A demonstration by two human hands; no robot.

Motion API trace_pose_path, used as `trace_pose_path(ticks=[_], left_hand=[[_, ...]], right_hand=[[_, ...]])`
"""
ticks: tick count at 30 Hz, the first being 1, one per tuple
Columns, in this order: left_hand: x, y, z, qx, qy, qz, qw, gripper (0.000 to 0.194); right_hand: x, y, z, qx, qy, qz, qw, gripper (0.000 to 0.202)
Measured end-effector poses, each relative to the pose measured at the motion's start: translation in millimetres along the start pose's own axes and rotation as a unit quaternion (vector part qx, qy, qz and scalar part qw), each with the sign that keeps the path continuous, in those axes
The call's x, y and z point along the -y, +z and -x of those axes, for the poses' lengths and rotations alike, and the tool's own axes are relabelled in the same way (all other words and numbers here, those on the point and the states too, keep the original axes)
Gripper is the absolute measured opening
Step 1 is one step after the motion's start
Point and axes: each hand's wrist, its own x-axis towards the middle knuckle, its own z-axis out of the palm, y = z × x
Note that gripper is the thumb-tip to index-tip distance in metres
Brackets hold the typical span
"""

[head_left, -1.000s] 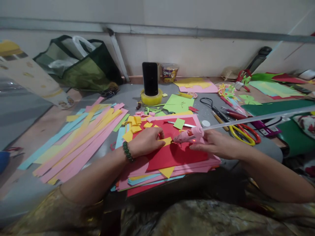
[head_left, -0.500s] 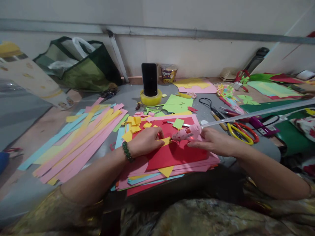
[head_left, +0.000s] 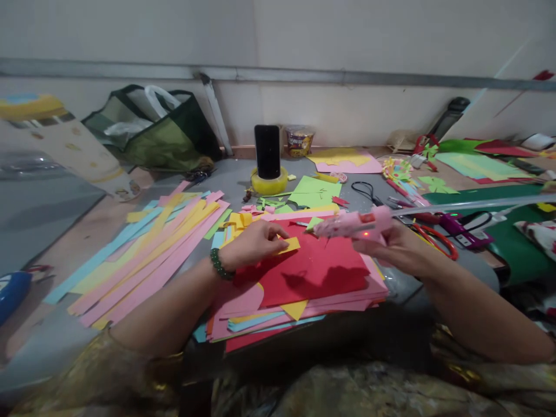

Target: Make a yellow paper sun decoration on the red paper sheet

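Toward red paper's (head_left: 282, 282) far edge, holding yellow paper strip (head_left: 293, 245) in left hand (head_left: 252, 242), pink glue gun (head_left: 358, 225) in right hand (head_left: 403, 248): squeeze sparingly.

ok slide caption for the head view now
Left hand holds yellow paper over a red sheet; right hand grips a pink glue gun.

Left hand (head_left: 254, 243) pinching, right hand (head_left: 399, 248) curled in grip, both forearms (head_left: 167, 313) converging
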Motion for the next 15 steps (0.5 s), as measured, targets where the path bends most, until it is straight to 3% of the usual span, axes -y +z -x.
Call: trace_pose_path(ticks=[4, 6, 7, 9, 11, 15], left_hand=[[4, -7.6, -2, -0.046, 0.038, 0.205, 0.977, 0.027], [5, -7.9, -3, -0.064, 0.04, 0.288, 0.955, 0.032], [4, -7.4, -3, -0.073, 0.034, 0.321, 0.944, 0.034], [3, -6.1, -3, -0.09, 0.02, 0.369, 0.925, 0.036], [2, -5.2, -3, -0.107, 0.011, 0.406, 0.908, 0.037], [0, -5.7, -3, -0.119, 0.008, 0.473, 0.873, 0.038]], right_hand=[[-16, -10, -15, -0.175, -0.063, -0.036, 0.982, 0.042], [-28, -16, -25, -0.278, -0.037, 0.016, 0.96, 0.041], [-33, -20, -31, -0.304, 0.015, 0.069, 0.95, 0.04], [-43, -26, -42, -0.296, 0.155, 0.184, 0.925, 0.04], [-50, -30, -51, -0.246, 0.256, 0.252, 0.9, 0.044], [-63, -30, -62, -0.176, 0.314, 0.265, 0.895, 0.049]])
